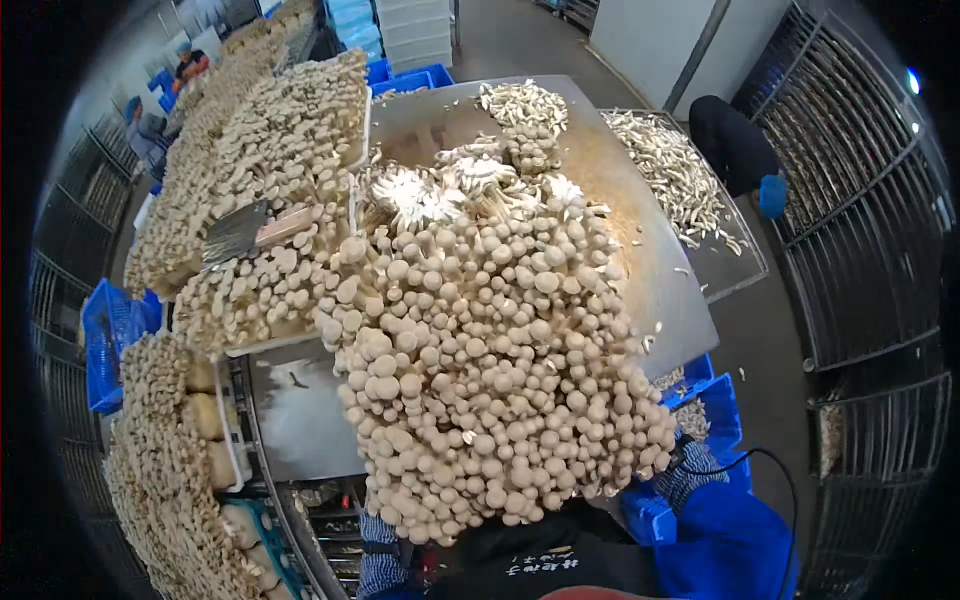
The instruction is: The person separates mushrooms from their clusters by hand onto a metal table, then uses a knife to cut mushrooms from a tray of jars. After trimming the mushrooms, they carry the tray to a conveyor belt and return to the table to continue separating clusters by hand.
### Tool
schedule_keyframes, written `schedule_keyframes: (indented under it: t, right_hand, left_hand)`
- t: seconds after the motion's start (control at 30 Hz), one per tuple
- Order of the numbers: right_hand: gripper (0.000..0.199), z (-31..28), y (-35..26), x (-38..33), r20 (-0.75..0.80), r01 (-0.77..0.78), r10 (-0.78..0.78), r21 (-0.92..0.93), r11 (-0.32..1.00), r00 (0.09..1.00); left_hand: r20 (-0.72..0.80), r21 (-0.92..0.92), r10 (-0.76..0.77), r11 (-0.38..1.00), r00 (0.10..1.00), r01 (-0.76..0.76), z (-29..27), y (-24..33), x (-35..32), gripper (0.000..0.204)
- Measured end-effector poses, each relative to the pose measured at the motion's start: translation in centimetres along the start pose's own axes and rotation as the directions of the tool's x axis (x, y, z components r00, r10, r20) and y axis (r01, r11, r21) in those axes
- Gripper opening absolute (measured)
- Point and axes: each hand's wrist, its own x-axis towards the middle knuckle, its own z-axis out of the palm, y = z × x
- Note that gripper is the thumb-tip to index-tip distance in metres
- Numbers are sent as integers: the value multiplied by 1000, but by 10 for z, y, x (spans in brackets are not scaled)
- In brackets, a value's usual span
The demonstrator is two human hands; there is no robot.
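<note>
A big mass of brown-capped mushrooms (490, 370) fills the middle, resting on the metal table (670, 310) and hanging over its near edge toward my body. At its lower left edge is my left hand (382, 555), in a blue-and-white knit glove. My right hand (690, 468), in the same kind of glove, lies against its lower right edge. The mushrooms hide the fingers of both hands. White stem ends of mushroom clumps (420, 197) show at the far side of the mass. A broad-bladed tool with a wooden handle (283, 228) lies on the mushrooms to the left.
Loose mushrooms (525, 105) are piled on the table's far end. More cover a side table (665, 165) at the right. Blue crates (725, 405) stand beside my right arm, near a black cable (790, 480). Long rows of mushrooms (280, 130) stretch left; a person (735, 145) bends at far right.
</note>
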Motion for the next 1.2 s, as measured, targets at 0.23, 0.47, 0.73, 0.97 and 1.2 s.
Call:
schedule_keyframes:
  t: [0.23,0.47,0.73,0.97,1.2]
  right_hand:
    - [25,-7,-70,4,14,57,-57,-35,998,998]
    - [25,-21,-109,71,65,193,-189,-77,978,980]
    - [25,-52,-161,154,215,385,-350,-155,910,912]
    - [25,-64,-234,201,258,500,-473,-44,865,842]
    - [25,38,-313,139,358,497,-588,319,807,725]
  left_hand:
    - [-26,-18,-49,999,998,49,5,0,19,21]
    - [-54,-88,-7,996,999,2,-4,-9,-4,21]
    - [-175,-284,-8,958,985,-43,-21,-99,-105,22]
    - [-234,-386,-111,922,966,13,-19,-178,-180,22]
    - [-142,-395,-160,914,977,92,30,-202,-214,22]
